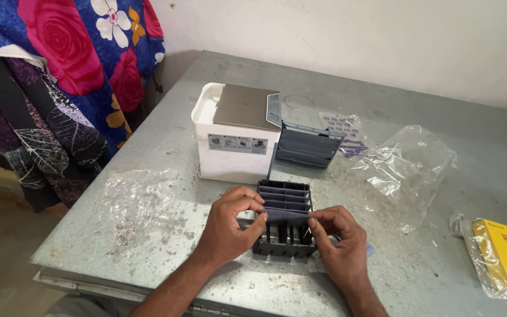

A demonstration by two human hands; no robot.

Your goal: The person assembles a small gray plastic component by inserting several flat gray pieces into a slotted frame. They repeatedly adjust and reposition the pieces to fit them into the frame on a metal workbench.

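Home workroom, grey metal table [441, 276], floral cloth [89, 53] hung beside, plain plastered wall [353, 35]

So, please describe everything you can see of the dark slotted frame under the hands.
The dark slotted frame is a rectangular grey-black piece, plastic by its look, with several parallel slats across its far half and open upright slots along its near edge. It lies flat on the grey metal table, in front of the white box-shaped appliance. The left hand grips its left side, and the right hand is at its right side. Both hands pinch a thin dark strip stretched across the frame's middle.
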